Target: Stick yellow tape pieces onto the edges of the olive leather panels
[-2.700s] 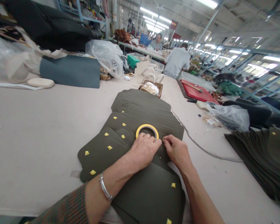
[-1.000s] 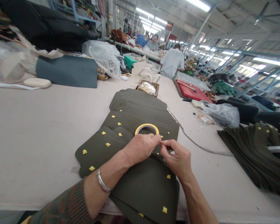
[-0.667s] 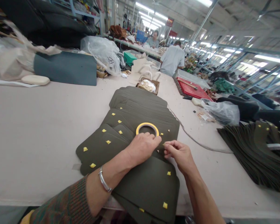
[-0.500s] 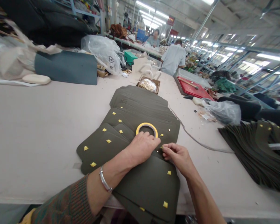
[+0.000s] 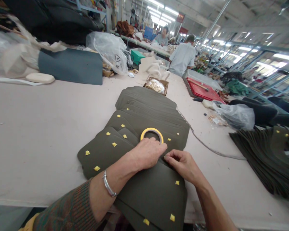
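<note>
My left hand (image 5: 148, 154) is closed on a roll of yellow tape (image 5: 152, 130), resting over dark olive sheet pieces (image 5: 154, 189) that lie fanned out and overlapping. Just right of it, my right hand (image 5: 183, 163) pinches with thumb and forefinger at a tiny shiny stud (image 5: 164, 157) on a sheet. The small piece of yellow tape seen at these fingertips earlier is now hidden by them. Small yellow tape squares (image 5: 114, 144) dot several sheets. One bare metal stud (image 5: 178, 133) shows on a sheet farther back.
Behind the sheets stands a small box (image 5: 156, 86) of gold-coloured studs. A cord (image 5: 207, 148) runs along the table to the right, where a stack of dark strips (image 5: 267, 157) lies. Plastic bags, a blue-grey sheet (image 5: 71, 66) and a red board (image 5: 204, 89) lie farther back. Two people are beyond.
My right hand has moved slightly left and down, its fingertips now at the stud with the yellow tape piece covered. My left hand keeps the roll. The view has shifted slightly.
</note>
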### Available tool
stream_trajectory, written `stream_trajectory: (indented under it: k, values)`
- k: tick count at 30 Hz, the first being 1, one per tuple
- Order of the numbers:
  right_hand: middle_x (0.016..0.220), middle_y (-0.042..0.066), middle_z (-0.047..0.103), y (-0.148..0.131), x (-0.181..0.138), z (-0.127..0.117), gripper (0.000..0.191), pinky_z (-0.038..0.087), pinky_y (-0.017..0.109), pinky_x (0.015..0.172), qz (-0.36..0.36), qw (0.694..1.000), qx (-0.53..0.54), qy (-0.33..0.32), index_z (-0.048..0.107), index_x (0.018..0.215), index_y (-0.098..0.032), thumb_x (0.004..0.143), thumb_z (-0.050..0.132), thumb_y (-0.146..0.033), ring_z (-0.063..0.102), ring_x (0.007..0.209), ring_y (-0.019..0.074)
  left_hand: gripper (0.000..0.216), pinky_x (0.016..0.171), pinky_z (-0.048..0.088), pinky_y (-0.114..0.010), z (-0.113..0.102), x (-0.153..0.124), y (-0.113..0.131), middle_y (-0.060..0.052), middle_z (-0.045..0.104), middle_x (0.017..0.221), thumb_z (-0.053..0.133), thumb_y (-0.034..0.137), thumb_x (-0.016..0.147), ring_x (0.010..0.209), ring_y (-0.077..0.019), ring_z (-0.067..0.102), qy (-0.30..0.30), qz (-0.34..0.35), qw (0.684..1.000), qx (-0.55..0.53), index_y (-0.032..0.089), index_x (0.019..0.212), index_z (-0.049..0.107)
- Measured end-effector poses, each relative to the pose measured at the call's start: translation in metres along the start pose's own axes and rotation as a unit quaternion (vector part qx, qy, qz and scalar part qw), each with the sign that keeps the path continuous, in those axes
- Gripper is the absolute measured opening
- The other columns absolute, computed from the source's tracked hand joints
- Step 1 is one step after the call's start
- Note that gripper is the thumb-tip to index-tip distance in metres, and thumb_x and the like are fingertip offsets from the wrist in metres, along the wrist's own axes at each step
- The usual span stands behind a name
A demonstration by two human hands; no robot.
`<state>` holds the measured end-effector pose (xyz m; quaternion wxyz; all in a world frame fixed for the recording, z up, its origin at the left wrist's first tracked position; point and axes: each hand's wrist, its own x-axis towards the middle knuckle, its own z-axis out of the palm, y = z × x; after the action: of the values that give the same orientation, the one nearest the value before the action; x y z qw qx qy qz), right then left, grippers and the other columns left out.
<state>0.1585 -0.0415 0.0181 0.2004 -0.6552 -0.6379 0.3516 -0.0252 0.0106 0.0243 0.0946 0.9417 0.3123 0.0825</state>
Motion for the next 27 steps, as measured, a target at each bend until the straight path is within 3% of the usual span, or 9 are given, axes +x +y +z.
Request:
stream_trajectory:
  k: [8, 11, 13, 16, 19, 21, 24, 27]
  values:
    - [0.068, 0.003, 0.07, -0.007, -0.001, 0.017, 0.019, 0.043, 0.026, 0.06, -0.072, 0.981, -0.169, 0.063, 0.067, 0.073, -0.02, 0.081, 0.05, -0.022, 0.065, 0.064, 0.0176, 0.013, 0.066, 0.049, -0.033, 0.0, -0.002, -0.001, -0.007, 0.064, 0.083, 0.046, 0.013, 0.086, 0.083, -0.0247, 0.061, -0.006, -0.007, 1.0, -0.007, 0.019, 0.094, 0.054]
    - [0.067, 0.001, 0.07, -0.004, -0.002, 0.018, 0.014, 0.045, 0.027, 0.059, -0.047, 0.983, -0.153, 0.092, 0.066, 0.088, -0.021, 0.081, 0.054, -0.025, 0.065, 0.061, 0.018, 0.013, 0.067, 0.049, -0.033, 0.001, -0.001, -0.001, -0.007, 0.065, 0.084, 0.046, 0.014, 0.087, 0.083, -0.0246, 0.061, -0.006, -0.007, 1.0, -0.007, 0.018, 0.095, 0.055]
    - [0.063, -0.002, 0.068, 0.0, -0.004, 0.015, 0.022, 0.046, 0.027, 0.057, -0.029, 0.986, -0.114, 0.117, 0.061, 0.101, -0.02, 0.081, 0.058, -0.027, 0.064, 0.057, 0.017, 0.012, 0.068, 0.049, -0.033, 0.002, -0.001, -0.001, -0.008, 0.065, 0.085, 0.045, 0.016, 0.089, 0.084, -0.0247, 0.061, -0.008, -0.009, 1.0, -0.006, 0.018, 0.095, 0.055]
    - [0.071, 0.0, 0.069, 0.006, -0.01, 0.008, 0.014, 0.048, 0.026, 0.059, -0.081, 0.981, -0.104, 0.141, 0.061, 0.095, -0.02, 0.086, 0.056, -0.029, 0.064, 0.061, 0.0154, 0.012, 0.068, 0.048, -0.033, 0.003, -0.002, -0.002, -0.008, 0.066, 0.085, 0.045, 0.019, 0.091, 0.084, -0.0247, 0.061, -0.003, -0.009, 1.0, -0.007, 0.018, 0.095, 0.055]
    - [0.081, 0.004, 0.067, 0.011, -0.015, 0.005, 0.017, 0.049, 0.027, 0.068, -0.198, 0.958, -0.177, 0.11, 0.064, 0.088, -0.02, 0.092, 0.049, -0.026, 0.064, 0.073, 0.0162, 0.011, 0.068, 0.048, -0.033, 0.003, -0.002, -0.002, -0.008, 0.065, 0.085, 0.045, 0.019, 0.09, 0.083, -0.0244, 0.061, 0.006, -0.01, 1.0, -0.008, 0.018, 0.094, 0.056]
    - [0.081, 0.006, 0.065, 0.012, -0.015, 0.006, 0.022, 0.048, 0.028, 0.069, -0.24, 0.94, -0.233, 0.07, 0.065, 0.091, -0.019, 0.094, 0.044, -0.023, 0.062, 0.074, 0.0173, 0.01, 0.068, 0.048, -0.033, 0.003, -0.002, -0.002, -0.008, 0.065, 0.085, 0.046, 0.018, 0.089, 0.083, -0.0242, 0.061, 0.005, -0.012, 1.0, -0.009, 0.018, 0.093, 0.056]
    - [0.08, 0.007, 0.064, 0.007, -0.01, 0.009, 0.026, 0.048, 0.029, 0.067, -0.234, 0.928, -0.287, 0.033, 0.066, 0.091, -0.016, 0.094, 0.041, -0.019, 0.061, 0.071, 0.018, 0.011, 0.068, 0.048, -0.033, 0.002, -0.002, -0.002, -0.008, 0.065, 0.084, 0.046, 0.016, 0.088, 0.082, -0.024, 0.061, -0.001, -0.008, 1.0, -0.014, 0.018, 0.093, 0.056]
    - [0.078, 0.006, 0.066, 0.0, -0.004, 0.013, 0.024, 0.048, 0.028, 0.067, -0.18, 0.941, -0.284, 0.034, 0.068, 0.087, -0.017, 0.091, 0.044, -0.018, 0.063, 0.071, 0.0178, 0.012, 0.067, 0.048, -0.034, 0.002, -0.001, -0.003, -0.007, 0.065, 0.082, 0.046, 0.015, 0.087, 0.082, -0.0247, 0.061, -0.002, -0.003, 1.0, -0.016, 0.018, 0.092, 0.056]
